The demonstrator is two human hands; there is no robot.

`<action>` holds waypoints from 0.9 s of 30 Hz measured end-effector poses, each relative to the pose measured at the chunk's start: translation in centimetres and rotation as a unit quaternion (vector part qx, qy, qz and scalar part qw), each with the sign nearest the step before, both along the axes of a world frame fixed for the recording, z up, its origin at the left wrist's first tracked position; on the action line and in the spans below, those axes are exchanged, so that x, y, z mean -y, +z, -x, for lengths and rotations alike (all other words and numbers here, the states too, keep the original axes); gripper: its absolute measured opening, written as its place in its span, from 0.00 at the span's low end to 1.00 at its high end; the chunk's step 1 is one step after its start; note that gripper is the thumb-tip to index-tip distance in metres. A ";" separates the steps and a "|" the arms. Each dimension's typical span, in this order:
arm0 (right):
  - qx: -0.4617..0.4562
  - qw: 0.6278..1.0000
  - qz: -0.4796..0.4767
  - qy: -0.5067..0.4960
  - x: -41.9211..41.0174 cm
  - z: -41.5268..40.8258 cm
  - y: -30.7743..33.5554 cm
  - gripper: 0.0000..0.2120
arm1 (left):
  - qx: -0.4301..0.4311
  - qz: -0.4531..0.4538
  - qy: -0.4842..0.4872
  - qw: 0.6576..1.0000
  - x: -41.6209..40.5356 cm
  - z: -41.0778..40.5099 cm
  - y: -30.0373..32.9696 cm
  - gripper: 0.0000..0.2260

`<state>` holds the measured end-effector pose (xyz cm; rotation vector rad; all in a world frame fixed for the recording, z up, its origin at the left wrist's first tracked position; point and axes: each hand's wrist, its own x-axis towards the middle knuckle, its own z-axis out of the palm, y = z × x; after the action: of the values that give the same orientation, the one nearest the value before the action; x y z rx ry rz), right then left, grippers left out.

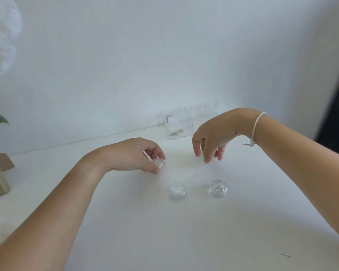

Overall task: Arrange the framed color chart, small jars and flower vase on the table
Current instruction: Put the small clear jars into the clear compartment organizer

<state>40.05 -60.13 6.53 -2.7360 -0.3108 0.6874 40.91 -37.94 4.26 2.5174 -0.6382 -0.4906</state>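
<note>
Hands each pinch a jar: left hand [137,155] grasping the left jar [158,162], right hand [213,137] closing on a barely visible one; they should set them squarely behind the front jars [177,190]

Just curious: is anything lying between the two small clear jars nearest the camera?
No. In the head view, only bare white table separates the left clear jar from the right one.

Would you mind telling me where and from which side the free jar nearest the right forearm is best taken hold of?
I would grip the near right jar by its round side wall, fingertips on opposite sides, coming straight down from above. It stands upright on the table with clear space all around, apart from the near left jar, and its low, squat shape leaves little else to pinch. The right hand is nearest.
</note>
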 end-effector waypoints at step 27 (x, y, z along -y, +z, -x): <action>0.226 0.952 -0.142 -0.151 8.6 -1.6 2.9 0.10 | 0.238 -0.152 0.031 0.959 16.4 -13.6 1.8 0.13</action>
<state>41.68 -68.73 9.38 -2.5488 -0.0725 -0.0699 54.52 -54.29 6.08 2.9686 -0.6924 0.0584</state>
